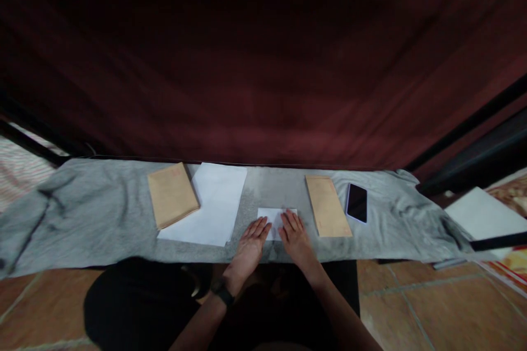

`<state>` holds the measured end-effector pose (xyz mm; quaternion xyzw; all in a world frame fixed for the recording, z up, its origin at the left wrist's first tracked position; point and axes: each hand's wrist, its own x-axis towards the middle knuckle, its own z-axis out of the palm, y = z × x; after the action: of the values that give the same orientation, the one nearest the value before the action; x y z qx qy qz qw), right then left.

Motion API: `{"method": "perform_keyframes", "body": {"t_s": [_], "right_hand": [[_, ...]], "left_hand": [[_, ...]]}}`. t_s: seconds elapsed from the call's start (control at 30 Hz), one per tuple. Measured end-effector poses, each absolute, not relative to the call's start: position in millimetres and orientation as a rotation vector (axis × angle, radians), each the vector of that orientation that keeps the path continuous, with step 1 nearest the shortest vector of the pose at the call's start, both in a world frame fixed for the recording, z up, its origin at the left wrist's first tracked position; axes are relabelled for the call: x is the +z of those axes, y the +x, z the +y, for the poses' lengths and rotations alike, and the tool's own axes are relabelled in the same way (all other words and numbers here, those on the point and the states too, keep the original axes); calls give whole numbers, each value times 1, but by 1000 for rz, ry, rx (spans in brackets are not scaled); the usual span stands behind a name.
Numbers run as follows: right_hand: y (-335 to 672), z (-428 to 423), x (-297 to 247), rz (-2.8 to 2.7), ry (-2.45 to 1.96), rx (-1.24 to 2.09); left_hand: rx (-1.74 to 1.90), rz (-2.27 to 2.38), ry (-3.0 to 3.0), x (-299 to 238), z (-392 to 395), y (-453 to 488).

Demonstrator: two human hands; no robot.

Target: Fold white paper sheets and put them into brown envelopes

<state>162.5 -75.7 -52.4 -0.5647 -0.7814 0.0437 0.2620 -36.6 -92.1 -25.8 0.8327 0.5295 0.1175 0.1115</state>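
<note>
A small white piece of paper (275, 218), seemingly folded, lies flat on the grey cloth in front of me. My left hand (253, 237) rests on its left side, fingers stretched out and lying flat. On its right side lies my right hand (295, 235), also with the fingers extended and pressed down. Neither hand grips anything. Part of the paper is hidden under both hands. To the right of my right hand lies a brown envelope (329, 207). White paper sheets (218, 203) lie to the left of my left hand.
A stack of brown envelopes (173, 196) overlaps the white sheets. A phone (357, 203) with a dark screen lies on the right. Grey cloth (102, 203) covers the narrow surface. Behind it hangs a dark red curtain (263, 93); a white flat object (486, 216) is at far right.
</note>
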Motion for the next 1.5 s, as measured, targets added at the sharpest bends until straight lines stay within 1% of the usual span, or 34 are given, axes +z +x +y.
{"method": "perform_keyframes", "body": {"t_s": [0.1, 0.23, 0.43, 0.73, 0.93, 1.13, 1.5], "right_hand": [[149, -83, -54, -2213, -1617, -26], [148, -87, -54, -2283, -1656, -107], [151, -88, -57, -2235, -1688, -182], [167, -92, -68, -2134, -1718, -183], [162, -85, -60, -2108, -1763, -129], [138, -80, -51, -2306, -1604, 15], [154, -83, -60, -2263, -1622, -91]], "left_hand": [[423, 1580, 2386, -22, -91, -29], [543, 1636, 2385, -24, -80, -3], [543, 1717, 2452, -43, -67, 12], [499, 1906, 2384, -51, -74, -7], [499, 1919, 2366, -50, -74, -3], [494, 1866, 2368, -48, -75, -3], [442, 1787, 2478, -44, -90, -20]]}}
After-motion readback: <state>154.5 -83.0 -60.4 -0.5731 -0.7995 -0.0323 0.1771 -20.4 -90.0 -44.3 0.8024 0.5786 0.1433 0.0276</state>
